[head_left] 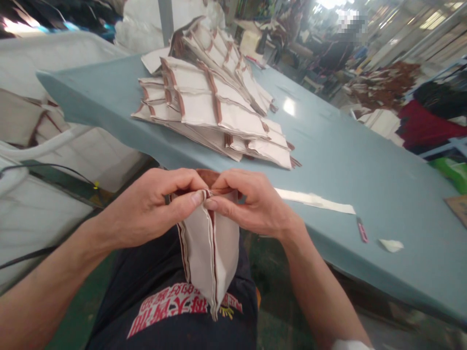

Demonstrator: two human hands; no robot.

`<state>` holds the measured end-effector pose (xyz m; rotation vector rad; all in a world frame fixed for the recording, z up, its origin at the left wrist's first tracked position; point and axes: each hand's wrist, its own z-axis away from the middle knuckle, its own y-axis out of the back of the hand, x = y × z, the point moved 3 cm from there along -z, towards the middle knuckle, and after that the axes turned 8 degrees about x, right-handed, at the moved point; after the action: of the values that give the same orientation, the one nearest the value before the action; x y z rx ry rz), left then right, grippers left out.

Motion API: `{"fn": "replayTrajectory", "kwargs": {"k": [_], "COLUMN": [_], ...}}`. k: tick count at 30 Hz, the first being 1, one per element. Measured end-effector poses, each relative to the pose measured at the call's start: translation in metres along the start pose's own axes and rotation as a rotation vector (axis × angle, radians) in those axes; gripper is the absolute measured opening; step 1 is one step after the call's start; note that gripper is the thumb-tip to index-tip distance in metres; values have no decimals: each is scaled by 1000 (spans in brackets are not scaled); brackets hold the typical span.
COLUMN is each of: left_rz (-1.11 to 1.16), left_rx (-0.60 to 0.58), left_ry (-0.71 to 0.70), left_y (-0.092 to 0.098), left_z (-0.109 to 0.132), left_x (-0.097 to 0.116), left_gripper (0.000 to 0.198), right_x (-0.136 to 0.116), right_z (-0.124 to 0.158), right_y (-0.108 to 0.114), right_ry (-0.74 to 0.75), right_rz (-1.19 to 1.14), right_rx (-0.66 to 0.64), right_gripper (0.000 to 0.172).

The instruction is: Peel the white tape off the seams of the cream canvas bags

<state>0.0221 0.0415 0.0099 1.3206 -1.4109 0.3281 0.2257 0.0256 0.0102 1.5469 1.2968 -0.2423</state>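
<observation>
Between both hands hangs a sewn fabric piece (199,243), cream-white outside with brown showing at its top and seams. My left hand (156,204) pinches its upper edge between thumb and forefinger. Right beside it, my right hand (251,201) pinches the same edge, the two thumbs nearly touching at the top of the middle seam. The piece tapers to a point at the bottom, in front of a dark apron (164,301) with red lettering. Its far side is mostly hidden by my hands.
A blue-green table (328,160) spans the view ahead. On it lie a pile of similar cream pieces (197,99) with brown edging, a pale strip (315,200), a pink-handled cutter (361,230) and a small scrap (391,245). White bins (105,150) stand at the left.
</observation>
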Motion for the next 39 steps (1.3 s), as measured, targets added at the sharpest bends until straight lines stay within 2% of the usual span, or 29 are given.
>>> {"fn": "replayTrajectory", "kwargs": {"k": [4,8,13,18,21,26,31,36,39], "left_rz": [-28,24,90,54,26,8,55,123,168], "left_rx": [-24,-105,-140,-136,-112,-95,-194,-221,-205], "left_ry": [-15,61,108,125,125,150,188,190,219], "left_y": [-3,-15,-24,-22,-22,-24,-22,-22,-26], "left_z": [11,34,47,43,42,41,41,40,40], "left_x": [-5,-17,-24,-19,-14,-12,-16,-13,-12], "left_gripper": [28,30,35,35,34,35,35,40,35], "right_x": [13,23,26,13,5,1,3,0,0], "right_z": [10,30,48,48,45,40,39,39,40], "right_y": [-10,-28,-42,-36,-32,-32,-36,-35,-34], "right_ry": [-29,-82,-223,-188,-177,-257,-368,-359,-339], "right_rz": [-68,-214,-371,-249,-160,-153,-231,-249,-248], "right_rx": [13,-21,-51,-2,39,49,37,-3,-8], "right_gripper": [48,45,43,18,12,13,20,24,27]}}
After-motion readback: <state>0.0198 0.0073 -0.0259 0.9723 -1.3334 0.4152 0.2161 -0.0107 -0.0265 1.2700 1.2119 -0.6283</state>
